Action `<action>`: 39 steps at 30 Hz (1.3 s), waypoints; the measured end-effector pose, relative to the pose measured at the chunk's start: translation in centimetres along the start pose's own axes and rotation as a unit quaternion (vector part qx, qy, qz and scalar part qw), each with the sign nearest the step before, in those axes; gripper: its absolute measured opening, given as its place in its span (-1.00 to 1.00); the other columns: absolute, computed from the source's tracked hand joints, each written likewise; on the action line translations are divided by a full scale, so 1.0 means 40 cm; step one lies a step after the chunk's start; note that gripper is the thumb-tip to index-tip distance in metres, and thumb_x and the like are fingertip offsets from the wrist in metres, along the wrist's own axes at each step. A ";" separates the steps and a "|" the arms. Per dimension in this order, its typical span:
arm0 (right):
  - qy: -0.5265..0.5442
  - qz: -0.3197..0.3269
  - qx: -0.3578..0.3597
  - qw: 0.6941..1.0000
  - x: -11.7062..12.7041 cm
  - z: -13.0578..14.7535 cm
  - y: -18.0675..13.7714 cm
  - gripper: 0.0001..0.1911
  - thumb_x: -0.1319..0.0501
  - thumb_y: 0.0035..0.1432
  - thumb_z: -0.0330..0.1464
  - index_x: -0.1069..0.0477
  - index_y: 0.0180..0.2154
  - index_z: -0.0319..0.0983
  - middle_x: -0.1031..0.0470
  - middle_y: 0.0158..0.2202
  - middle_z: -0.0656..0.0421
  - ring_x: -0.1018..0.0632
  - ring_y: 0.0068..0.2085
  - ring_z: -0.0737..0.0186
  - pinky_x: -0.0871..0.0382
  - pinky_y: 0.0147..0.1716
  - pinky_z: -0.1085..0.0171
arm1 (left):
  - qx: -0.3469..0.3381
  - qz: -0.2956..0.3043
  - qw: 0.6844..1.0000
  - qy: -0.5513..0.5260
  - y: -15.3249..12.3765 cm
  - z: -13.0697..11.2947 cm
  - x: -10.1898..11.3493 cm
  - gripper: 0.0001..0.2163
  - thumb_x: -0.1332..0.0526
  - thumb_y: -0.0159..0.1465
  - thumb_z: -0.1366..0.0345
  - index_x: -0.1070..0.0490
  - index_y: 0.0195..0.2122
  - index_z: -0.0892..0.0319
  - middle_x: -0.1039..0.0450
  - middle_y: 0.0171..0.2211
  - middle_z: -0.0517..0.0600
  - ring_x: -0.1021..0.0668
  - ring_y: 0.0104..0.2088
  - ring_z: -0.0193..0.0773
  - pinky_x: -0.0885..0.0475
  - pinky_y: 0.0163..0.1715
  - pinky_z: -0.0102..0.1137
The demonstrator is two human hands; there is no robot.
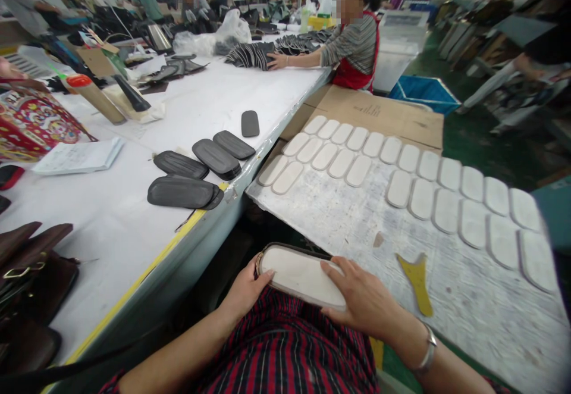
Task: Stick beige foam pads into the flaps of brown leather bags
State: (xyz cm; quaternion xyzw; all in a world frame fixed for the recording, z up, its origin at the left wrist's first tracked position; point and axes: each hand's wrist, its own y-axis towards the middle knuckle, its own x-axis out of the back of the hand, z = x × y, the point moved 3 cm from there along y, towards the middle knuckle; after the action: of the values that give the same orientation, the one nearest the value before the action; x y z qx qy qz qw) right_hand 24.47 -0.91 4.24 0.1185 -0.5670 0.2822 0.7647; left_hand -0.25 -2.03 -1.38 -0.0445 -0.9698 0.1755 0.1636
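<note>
Both hands hold an oblong pad [297,275] with rounded ends, pale on top with a dark rim, in front of my striped clothing. My left hand [250,287] grips its left end, thumb on the pale face. At the right end, my right hand [357,290] closes over it with fingers on top. Rows of similar pale oblong pieces [423,197] lie on the board to the right. Dark grey oblong pieces [181,191] sit in small stacks on the white table to the left.
The white table [134,227] has a yellow-taped edge. On the scuffed board [339,215] lies a yellow forked piece [417,284]. Brown leather bags [35,287] and an orange-capped bottle [96,97] are at left. Across the table, a person in a red apron [357,43] handles dark pieces.
</note>
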 end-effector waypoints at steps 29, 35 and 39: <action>0.584 -0.388 -0.211 0.681 0.018 -0.121 -0.171 -0.50 0.02 0.18 -0.11 0.02 0.13 -0.05 0.07 0.24 0.06 -0.25 0.13 0.07 -0.25 -0.01 0.01 | -0.317 0.206 0.694 0.613 -0.023 -0.190 -0.245 -0.25 -0.29 0.00 0.04 0.02 0.21 -0.11 -0.28 -0.13 0.13 -0.31 -0.19 0.02 -0.25 -0.35 -0.22; 0.603 -0.257 -0.343 0.673 -0.112 -0.118 -0.209 -0.69 -0.20 0.03 -0.17 -0.26 -0.26 -0.22 -0.38 -0.27 0.16 -0.47 -0.27 0.26 -0.39 -0.26 0.22 | -0.302 0.196 0.700 0.617 -0.020 -0.196 -0.250 -0.31 -0.25 0.06 0.04 0.01 0.20 -0.15 -0.26 -0.10 0.12 -0.30 -0.19 0.02 -0.24 -0.37 -0.24; 0.665 -0.152 -0.351 0.641 -0.179 -0.092 -0.193 -0.70 -0.15 0.05 -0.13 -0.24 -0.45 -0.24 -0.32 -0.54 0.28 -0.38 -0.56 0.41 -0.28 -0.51 0.36 | -0.321 0.186 0.691 0.620 -0.025 -0.191 -0.250 -0.27 -0.29 0.01 0.04 0.01 0.19 -0.16 -0.26 -0.13 0.10 -0.30 -0.20 0.00 -0.23 -0.36 -0.26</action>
State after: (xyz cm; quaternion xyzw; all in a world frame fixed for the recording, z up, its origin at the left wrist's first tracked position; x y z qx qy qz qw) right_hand 30.38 -7.44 -2.59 -0.2936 0.0643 -0.0554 0.9522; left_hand 11.67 -1.91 2.72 -0.3727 -0.6170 -0.1867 0.6674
